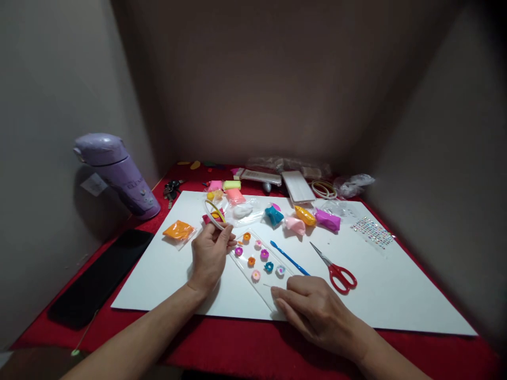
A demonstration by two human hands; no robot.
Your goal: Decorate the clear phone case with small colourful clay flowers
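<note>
My left hand [209, 257] is closed on a thin white and yellow bangle [216, 211], which stands tilted up above the fingers. Just right of it lies a clear plastic sheet [263, 298] bearing several small clay flowers [264, 254] in orange, pink, purple, teal and white. Over the sheet's near end, my right hand [317, 306] pinches a thin pale pin-like tool [267, 285]; only its tip shows. A blue modelling tool [290, 258] lies beyond the right hand, and red-handled scissors [336, 269] rest to its right.
Bagged clay, including orange [179, 230], teal [273, 215] and purple [328, 220], lies about the white board [396, 285]. A rhinestone sheet [372, 232] is at right, bangles [324, 189] behind. Left are a purple bottle [122, 177], keys [171, 190] and a black phone [101, 277].
</note>
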